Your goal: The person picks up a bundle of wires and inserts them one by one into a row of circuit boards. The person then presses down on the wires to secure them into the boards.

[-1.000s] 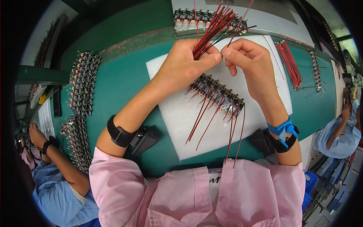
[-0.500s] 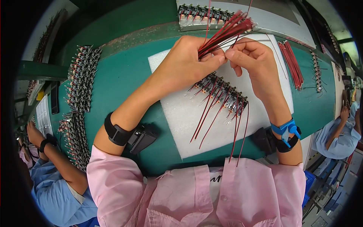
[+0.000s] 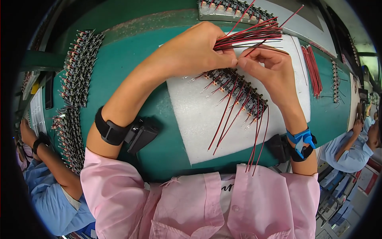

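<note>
My left hand [image 3: 201, 49] is closed round a bundle of thin red and black wires [image 3: 254, 38], whose free ends fan out to the right. Thumb and fingertips of my right hand [image 3: 272, 67] pinch a dark wire close to the left fingertips; where its end sits is hidden by the fingers. Just below both hands, a slanting row of small black circuit boards [image 3: 240, 93] lies on a white foam sheet [image 3: 187, 127]. Several red and black wires hang from the boards toward me, some reaching past the sheet's near edge.
Stacked circuit boards [image 3: 79, 71] fill the left of the green table [image 3: 131, 67]. More boards stand on a pale block [image 3: 242, 18] at the back. Red wires [image 3: 312, 71] and a narrow board strip [image 3: 336, 81] lie at right. Co-workers' arms show at both sides.
The wire bundle has swung from pointing up and right to lying more level. My hands stay fingertip to fingertip, the left wrist lifting slightly. The whole view has shifted a little.
</note>
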Tool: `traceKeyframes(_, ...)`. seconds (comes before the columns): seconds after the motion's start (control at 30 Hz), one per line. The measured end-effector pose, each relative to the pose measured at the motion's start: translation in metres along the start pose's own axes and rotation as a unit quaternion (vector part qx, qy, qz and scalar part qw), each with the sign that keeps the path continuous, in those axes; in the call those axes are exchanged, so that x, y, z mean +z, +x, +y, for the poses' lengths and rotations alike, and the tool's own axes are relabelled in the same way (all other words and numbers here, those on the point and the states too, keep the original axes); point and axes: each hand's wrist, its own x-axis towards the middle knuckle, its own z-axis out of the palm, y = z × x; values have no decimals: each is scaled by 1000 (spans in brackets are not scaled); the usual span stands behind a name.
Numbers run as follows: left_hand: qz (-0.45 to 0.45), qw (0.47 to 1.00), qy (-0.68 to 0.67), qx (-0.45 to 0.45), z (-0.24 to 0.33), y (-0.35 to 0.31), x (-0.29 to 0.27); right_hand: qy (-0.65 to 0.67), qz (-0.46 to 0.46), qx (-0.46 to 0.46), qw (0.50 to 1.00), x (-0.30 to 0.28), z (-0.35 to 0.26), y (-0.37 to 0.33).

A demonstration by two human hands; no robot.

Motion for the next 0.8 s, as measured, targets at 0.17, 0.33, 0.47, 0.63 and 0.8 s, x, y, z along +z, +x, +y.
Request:
traceKeyframes(0.17,97,994,-29,45,-21,0,-3,-19,-27,51,998,11,18,6)
traceKeyframes(0.33,113,993,-36,7,-30,-4,-8,-57,-25,79,995,23,24,7)
traceKeyframes(0.47,135,990,-43,30,-39,-3,-6,-75,-15,68,995,32,25,6)
traceKeyframes(0.63,163,983,-54,57,-43,-3,-4,-82,-8,71,994,35,23,6)
traceKeyframes(0.8,158,985,-44,46,-42,-5,-4,-85,-9,67,994,35,23,5)
